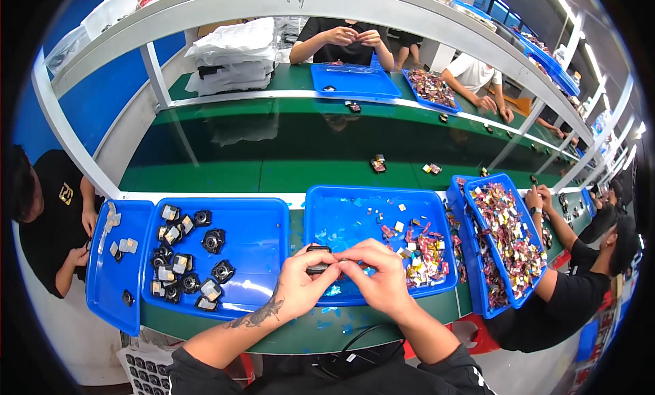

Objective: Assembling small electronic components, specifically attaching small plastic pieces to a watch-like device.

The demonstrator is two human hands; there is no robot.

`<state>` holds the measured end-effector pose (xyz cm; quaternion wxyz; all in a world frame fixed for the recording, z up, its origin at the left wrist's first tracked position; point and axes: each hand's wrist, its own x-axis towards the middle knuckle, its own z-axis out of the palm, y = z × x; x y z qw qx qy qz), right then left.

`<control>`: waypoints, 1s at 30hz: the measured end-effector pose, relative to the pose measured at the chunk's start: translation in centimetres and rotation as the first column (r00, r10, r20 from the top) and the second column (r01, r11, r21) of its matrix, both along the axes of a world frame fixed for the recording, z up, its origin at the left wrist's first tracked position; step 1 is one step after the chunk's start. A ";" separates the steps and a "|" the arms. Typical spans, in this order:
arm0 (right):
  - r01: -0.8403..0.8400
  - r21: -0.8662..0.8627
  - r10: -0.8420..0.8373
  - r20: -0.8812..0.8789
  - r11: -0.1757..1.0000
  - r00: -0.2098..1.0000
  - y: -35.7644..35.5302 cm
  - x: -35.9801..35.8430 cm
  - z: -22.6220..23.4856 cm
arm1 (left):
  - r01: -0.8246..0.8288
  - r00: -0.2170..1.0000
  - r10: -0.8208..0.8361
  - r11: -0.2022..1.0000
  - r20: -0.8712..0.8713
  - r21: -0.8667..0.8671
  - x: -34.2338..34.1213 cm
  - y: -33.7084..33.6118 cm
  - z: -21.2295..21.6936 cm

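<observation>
In front of me, over the near edge of a blue tray (341, 198), my left hand (300, 280) is closed around a small black device housing (318, 251). The thumb and fingers of my right hand (381, 277) are pinched together against my left fingertips, at the housing's right end. Whatever lies between the right fingertips is too small or hidden to name. Inside that tray are loose small parts (424, 258) in red, white and yellow, plus bits of blue film. To the left, another blue tray (256, 258) holds several black housings (213, 241), some with pale blocks on them.
Stacked blue trays (508, 303) heaped with small red parts stand at the right. A narrower blue tray (102, 289) is at far left. Beyond runs a green conveyor belt (273, 159) carrying scattered parts, under a white metal frame (273, 9). Co-workers sit around.
</observation>
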<state>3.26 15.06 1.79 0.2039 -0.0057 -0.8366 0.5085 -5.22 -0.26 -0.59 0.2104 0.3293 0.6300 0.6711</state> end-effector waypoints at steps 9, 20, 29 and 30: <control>0.093 0.014 -0.090 -0.136 0.996 0.987 -0.5 0.4 2.0 | -0.185 0.909 0.080 0.957 0.409 0.224 -1.5 -0.8 1.2; 0.176 -0.150 -0.174 0.024 0.973 0.984 -1.3 0.7 0.2 | 0.116 0.935 -0.148 0.987 0.324 0.114 -0.2 -0.4 0.5; 0.153 0.095 -0.143 -0.098 0.984 0.985 -2.0 0.2 2.4 | 0.188 0.906 -0.247 0.963 0.344 0.195 -0.1 -1.3 0.5; 0.147 0.119 -0.133 -0.116 0.982 0.984 -2.1 0.0 2.5 | 0.187 0.914 -0.242 0.963 0.324 0.193 -0.2 -1.3 0.5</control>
